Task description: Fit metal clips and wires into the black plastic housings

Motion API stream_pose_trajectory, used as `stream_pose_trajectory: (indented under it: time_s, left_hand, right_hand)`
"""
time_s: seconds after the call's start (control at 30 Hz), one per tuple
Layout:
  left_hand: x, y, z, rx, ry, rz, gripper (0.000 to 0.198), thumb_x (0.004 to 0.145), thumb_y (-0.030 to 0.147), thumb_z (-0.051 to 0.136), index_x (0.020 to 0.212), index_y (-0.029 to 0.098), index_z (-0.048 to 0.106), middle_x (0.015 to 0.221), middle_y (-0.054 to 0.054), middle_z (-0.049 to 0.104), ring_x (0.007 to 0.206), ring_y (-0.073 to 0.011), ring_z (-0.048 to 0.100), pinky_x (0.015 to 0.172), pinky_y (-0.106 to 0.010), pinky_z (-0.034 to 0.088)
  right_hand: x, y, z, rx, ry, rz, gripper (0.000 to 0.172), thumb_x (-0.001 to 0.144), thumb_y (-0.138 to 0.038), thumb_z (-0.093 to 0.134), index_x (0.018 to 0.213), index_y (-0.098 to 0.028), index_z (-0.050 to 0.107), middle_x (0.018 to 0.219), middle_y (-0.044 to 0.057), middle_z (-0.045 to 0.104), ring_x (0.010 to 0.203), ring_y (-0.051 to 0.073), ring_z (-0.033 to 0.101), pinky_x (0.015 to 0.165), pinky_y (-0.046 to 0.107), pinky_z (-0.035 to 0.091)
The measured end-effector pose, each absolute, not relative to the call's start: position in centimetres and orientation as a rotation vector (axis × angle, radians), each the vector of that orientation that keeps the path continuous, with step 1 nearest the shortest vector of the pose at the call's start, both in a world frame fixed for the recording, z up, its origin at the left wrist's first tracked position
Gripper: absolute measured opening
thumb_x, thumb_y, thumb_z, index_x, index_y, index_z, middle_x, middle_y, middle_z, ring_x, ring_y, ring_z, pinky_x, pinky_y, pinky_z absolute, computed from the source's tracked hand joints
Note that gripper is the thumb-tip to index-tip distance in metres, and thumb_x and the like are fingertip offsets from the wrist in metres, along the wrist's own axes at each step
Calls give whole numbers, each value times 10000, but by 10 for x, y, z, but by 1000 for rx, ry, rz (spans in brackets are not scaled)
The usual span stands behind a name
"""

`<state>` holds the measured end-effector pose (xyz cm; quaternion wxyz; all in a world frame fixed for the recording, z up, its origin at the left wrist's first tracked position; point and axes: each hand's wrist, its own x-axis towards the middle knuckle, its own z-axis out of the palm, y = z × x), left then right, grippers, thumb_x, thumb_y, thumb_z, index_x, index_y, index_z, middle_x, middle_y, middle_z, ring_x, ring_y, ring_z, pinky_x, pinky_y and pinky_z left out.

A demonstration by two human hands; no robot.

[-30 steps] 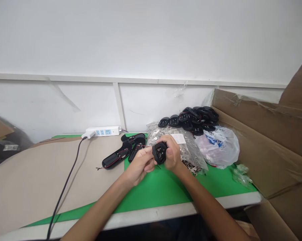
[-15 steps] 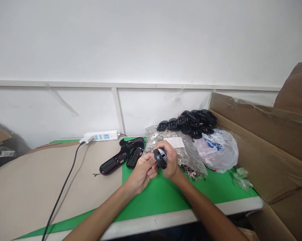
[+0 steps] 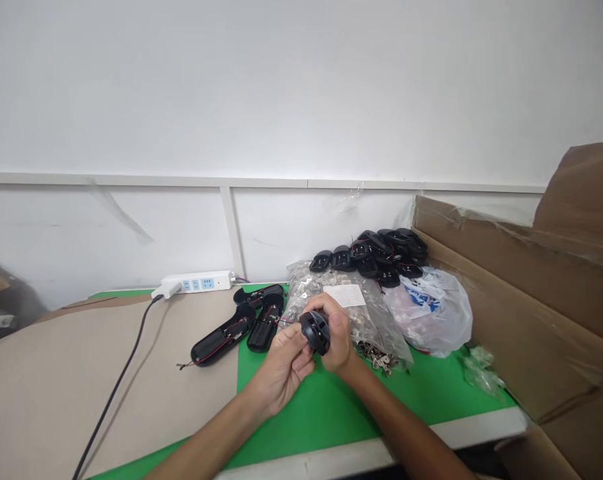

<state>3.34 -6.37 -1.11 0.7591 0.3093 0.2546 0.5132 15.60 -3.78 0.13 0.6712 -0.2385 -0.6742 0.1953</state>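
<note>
- The black plastic housing [image 3: 315, 332] is held above the green mat [image 3: 301, 413]; it looks light and stiff, safest gripped by its rim.
- The left hand [image 3: 284, 370] and right hand [image 3: 337, 337] are both closed on it.
- The thin red wire [image 3: 286, 322] looks fragile.
- Just behind lies a clear bag of small metal parts [image 3: 374, 320]; long black wired cases [image 3: 223, 340] lie to the left, clear of the hands.

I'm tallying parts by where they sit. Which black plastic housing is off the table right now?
The black plastic housing held up between the left hand and the right hand. The others lie down, in the heap of housings or as the long black casings.
</note>
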Motion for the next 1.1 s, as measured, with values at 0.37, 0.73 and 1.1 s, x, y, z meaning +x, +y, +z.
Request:
stream_pose_trajectory:
  time_s: [0.37,0.73,1.1]
  left_hand:
    - [36,-73,0,564,555,1153,527,558,311,1041,831,155,618,595,112,376,478,14,269,444,-105,331]
    - [37,-78,3,591,569,1245,500,528,372,1047,866,173,737,869,-7,688,794,-99,629,717,-175,593]
    - [36,-75,-1,741,639,1247,512,616,494,990,818,147,673,617,66,438,539,-29,350,509,-157,381]
  right_hand:
    - [160,-32,-3,-509,-1608,319,593,1079,-589,171,955,-237,631,882,65,618,810,232,599,731,397,472]
    - [167,-27,-8,-535,-1717,-1,352,1024,-386,278,1045,-215,585,917,90,607,834,256,607,713,406,494]
    - [166,-22,-8,-553,-1629,208,527,1076,-504,170,958,-228,604,876,61,602,812,229,599,725,387,472]
